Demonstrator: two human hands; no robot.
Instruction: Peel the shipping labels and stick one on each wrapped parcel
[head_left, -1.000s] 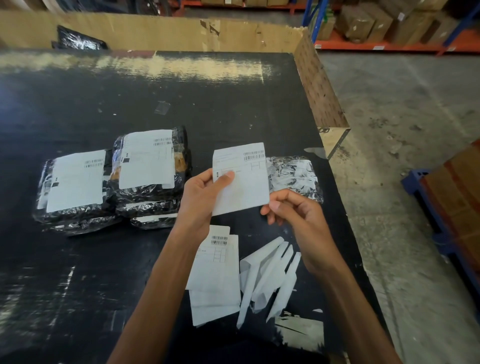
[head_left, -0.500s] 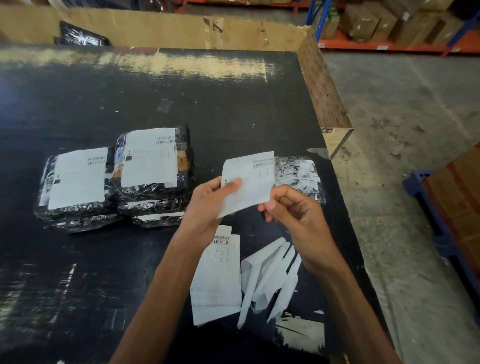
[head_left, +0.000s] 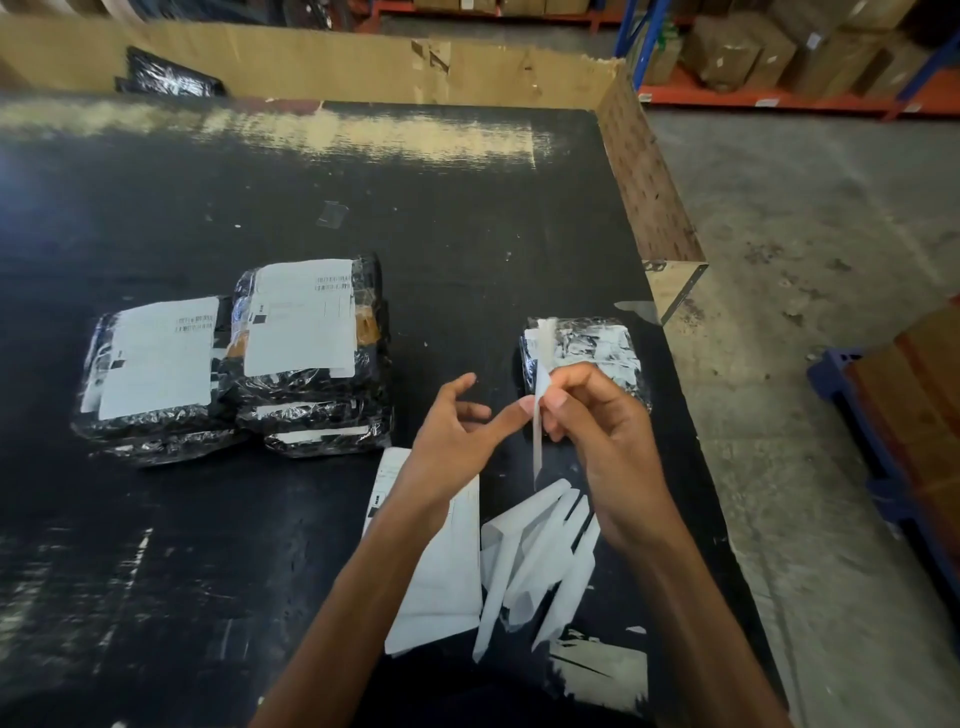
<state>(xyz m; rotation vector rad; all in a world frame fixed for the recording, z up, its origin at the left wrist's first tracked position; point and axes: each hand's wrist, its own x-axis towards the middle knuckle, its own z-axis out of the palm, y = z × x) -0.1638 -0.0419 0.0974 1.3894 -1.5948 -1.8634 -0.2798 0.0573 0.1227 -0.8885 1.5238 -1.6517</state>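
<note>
**Label held edge-on over the last bare parcel**

Here we are at the black, scuffed worktop (head_left: 260, 197), and the right hand (head_left: 597, 431) has the white shipping label (head_left: 543, 358) pinched between thumb and curled fingers. The sheet is turned almost edge-on to the camera, standing upright as a thin pale strip. The left hand (head_left: 452, 431) is spread and relaxed, gripping nothing, with one extended fingertip touching the label's near edge.

Right behind the held label lies the unlabelled parcel in crinkled black plastic wrap (head_left: 592, 343), close to the worktop's right edge and flat on the surface. The label is up in the air in front of it, not stuck down.

Over on the left, well apart, sit two black-wrapped parcels with white labels on top, one at the far left (head_left: 156, 364) and one just beside it (head_left: 301, 317), touching each other and each resting on more wrapped packs beneath.

Near the person, partly under the left forearm, lies a stack of white label sheets (head_left: 447, 571). Just to its right is a loose heap of peeled white backing strips (head_left: 540, 551). A brown cardboard wall (head_left: 311, 62) runs along the worktop's far edge.
</note>
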